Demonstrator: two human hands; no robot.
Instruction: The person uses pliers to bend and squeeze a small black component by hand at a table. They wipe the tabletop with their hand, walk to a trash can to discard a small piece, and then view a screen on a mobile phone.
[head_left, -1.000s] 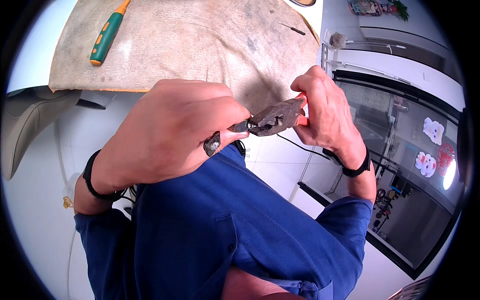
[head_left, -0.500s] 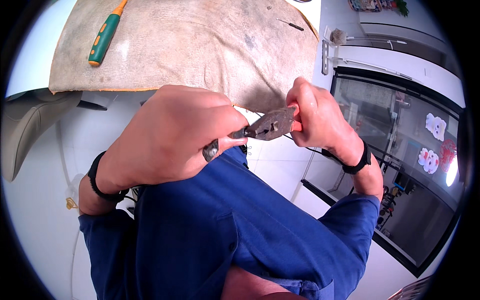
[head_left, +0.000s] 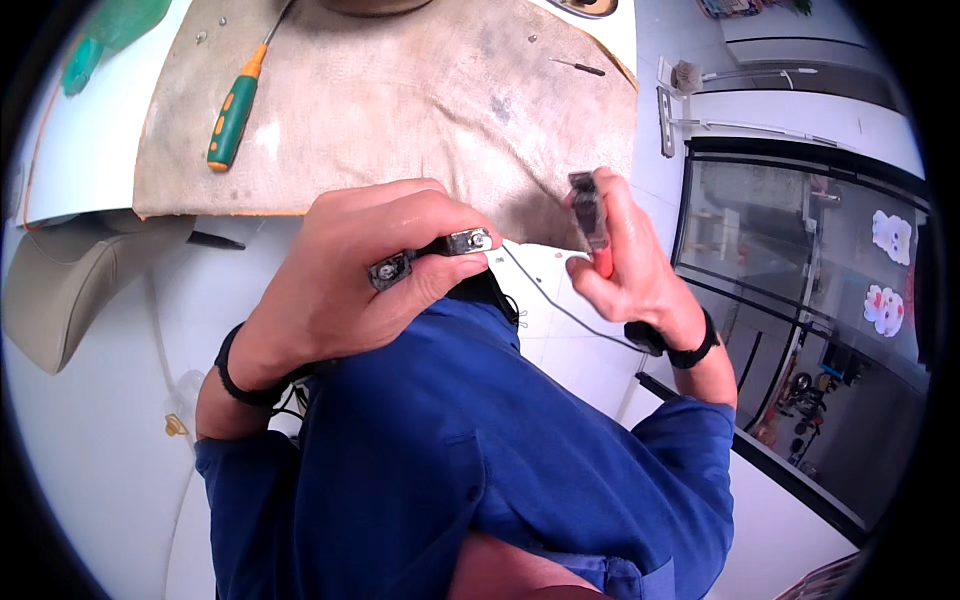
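Note:
My left hand (head_left: 335, 270) is closed round a dark part with two blocky ends (head_left: 466, 241). Each end carries a round metal piece; the fingers cover the middle, so its exact kind does not show. To the right, my right hand (head_left: 640, 265) grips pliers (head_left: 587, 205) by their red handles. Their dark jaws point upward, apart from the part, and are blurred by motion. Both hands are in front of the near edge of a worn beige cloth (head_left: 380, 120).
On the cloth lie a green and orange screwdriver (head_left: 236, 120) and a small black screwdriver (head_left: 586, 68). A beige padded seat (head_left: 70, 285) stands at left. A thin dark cord (head_left: 560, 306) runs towards my right wrist. Dark-framed glass panels (head_left: 770, 240) stand at right.
The pliers have come off the part in my left hand and swung upward to the right. The part's two ends now show more. The view has shifted slightly, revealing more of the table.

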